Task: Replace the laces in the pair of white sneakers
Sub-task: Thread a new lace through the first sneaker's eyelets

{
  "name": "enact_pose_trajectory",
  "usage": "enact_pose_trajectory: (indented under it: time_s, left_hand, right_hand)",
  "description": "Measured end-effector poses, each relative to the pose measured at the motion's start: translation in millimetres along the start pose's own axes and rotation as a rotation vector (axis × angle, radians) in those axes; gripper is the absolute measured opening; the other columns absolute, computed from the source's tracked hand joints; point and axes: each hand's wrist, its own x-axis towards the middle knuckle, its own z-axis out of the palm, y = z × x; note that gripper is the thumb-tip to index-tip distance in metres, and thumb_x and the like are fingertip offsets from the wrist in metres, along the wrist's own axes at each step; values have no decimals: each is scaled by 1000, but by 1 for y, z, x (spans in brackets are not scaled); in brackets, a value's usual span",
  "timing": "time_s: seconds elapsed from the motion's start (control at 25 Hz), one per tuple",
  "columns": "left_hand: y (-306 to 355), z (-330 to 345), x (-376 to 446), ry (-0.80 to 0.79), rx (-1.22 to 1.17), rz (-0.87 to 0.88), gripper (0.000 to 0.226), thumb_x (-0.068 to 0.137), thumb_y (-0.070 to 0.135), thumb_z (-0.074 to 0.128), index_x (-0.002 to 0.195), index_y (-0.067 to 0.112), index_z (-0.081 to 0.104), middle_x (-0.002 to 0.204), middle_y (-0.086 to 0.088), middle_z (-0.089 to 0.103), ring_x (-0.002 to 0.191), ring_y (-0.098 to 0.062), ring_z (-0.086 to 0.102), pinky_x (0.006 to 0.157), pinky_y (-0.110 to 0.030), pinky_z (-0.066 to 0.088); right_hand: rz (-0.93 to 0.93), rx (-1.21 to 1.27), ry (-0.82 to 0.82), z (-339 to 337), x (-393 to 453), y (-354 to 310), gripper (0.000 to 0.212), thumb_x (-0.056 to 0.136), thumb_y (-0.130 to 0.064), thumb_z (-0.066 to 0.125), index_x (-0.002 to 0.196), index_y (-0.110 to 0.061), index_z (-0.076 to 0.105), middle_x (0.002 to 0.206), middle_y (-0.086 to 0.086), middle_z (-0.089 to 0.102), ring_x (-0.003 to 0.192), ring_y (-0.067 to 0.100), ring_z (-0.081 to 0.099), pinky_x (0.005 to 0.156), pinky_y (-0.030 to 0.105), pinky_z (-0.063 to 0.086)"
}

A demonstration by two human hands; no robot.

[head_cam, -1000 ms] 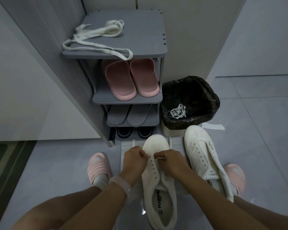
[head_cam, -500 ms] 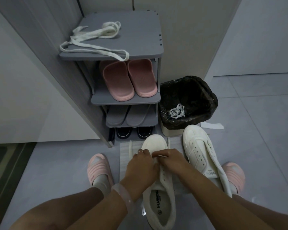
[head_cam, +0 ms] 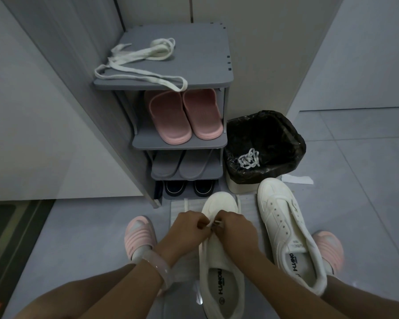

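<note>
- Fingers (head_cam: 205, 225) of both hands are pinched on a lace (head_cam: 211, 223) at the near sneaker (head_cam: 219, 268).
- Second sneaker (head_cam: 286, 229) is seen unlaced; spare laces (head_cam: 138, 65) are left on the shelf (head_cam: 205, 54).

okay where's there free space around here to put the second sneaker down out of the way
Bare floor tiles lie right of the lined bin, past the paper scrap. The right half of the rack's top shelf is bare; a white lace fills its left. It is crowded between the bin, the unlaced sneaker and the sneaker both hands work on.
</note>
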Motion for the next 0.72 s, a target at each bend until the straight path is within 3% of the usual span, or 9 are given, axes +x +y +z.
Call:
enact_pose_trajectory:
  time_s: [0.2,0.32,0.4,0.44,0.6,0.68,0.72]
  left_hand:
    - [18,8,-6,191,449,-72,38,83,46,50,107,16,49,112,0,47,110,-20,44,89,-32,32]
    - [20,13,-8,59,274,-105,27,86,32,50,98,8,47,102,-10,53,101,-27,51,81,-33,38]
    - [19,18,-8,-3,115,-110,19,88,25,50,91,10,40,90,-11,50,89,-28,53,75,-33,41]
    - [20,19,-7,0,104,-93,19,88,24,51,91,11,38,89,-9,49,86,-25,51,75,-32,41]
    - [33,16,-5,308,-7,107,32,89,23,57,119,13,50,109,0,50,96,-11,49,75,-16,33]
    - [43,7,1,373,-163,218,19,92,15,53,109,12,61,93,8,56,77,4,49,67,-7,32]
    - [46,2,3,356,-265,207,16,94,13,50,100,13,65,79,14,58,65,5,51,62,-7,35]
  right_hand:
    - [9,190,7,6,0,2,15,93,-16,44,85,-15,57,84,1,62,78,16,54,63,23,36]
    - [182,626,148,-25,5,10,26,94,-13,47,68,-19,47,69,-3,48,71,15,46,61,21,34]
    - [250,1042,359,-60,11,18,21,93,-14,50,73,-17,53,68,-1,46,65,12,41,60,23,35]
    - [215,1093,391,-75,12,19,17,94,-14,50,78,-15,56,69,-1,46,63,9,39,59,21,36]
    - [13,764,110,-66,3,7,14,92,-9,51,81,-13,58,64,-7,49,53,-1,45,51,9,35]
    - [-31,664,37,-54,1,3,12,91,-12,54,81,-15,59,64,-6,50,55,-2,48,56,11,36]
    - [-9,726,41,-52,2,3,10,91,-14,54,84,-15,60,67,-3,52,59,1,48,59,14,37]
